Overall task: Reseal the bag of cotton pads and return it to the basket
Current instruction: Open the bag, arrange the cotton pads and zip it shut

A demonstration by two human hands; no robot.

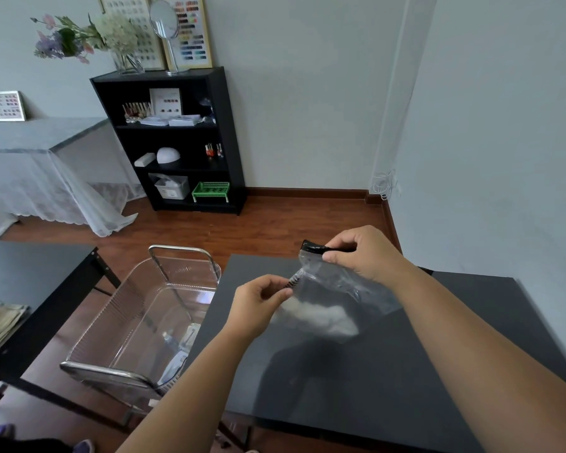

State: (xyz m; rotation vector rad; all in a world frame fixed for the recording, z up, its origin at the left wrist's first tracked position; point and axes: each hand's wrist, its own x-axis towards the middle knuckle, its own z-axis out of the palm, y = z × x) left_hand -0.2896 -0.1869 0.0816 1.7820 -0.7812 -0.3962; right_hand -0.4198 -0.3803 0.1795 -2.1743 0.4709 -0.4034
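Observation:
A clear plastic bag (334, 289) with a black top strip holds white cotton pads (324, 317) at its bottom. I hold it up over the dark table (356, 380). My left hand (258, 305) pinches the near end of the black strip. My right hand (360, 253) pinches the far end of the strip. The bag hangs slack between them. A clear plastic basket (138, 322) with a metal frame stands on the floor left of the table, with a few items lying in its bottom.
A second black table (30, 282) stands at the left with folded beige cloth on it. A black shelf unit (177, 142) with nail supplies is at the far wall. A lace-covered table (30, 158) stands far left. Wooden floor lies between.

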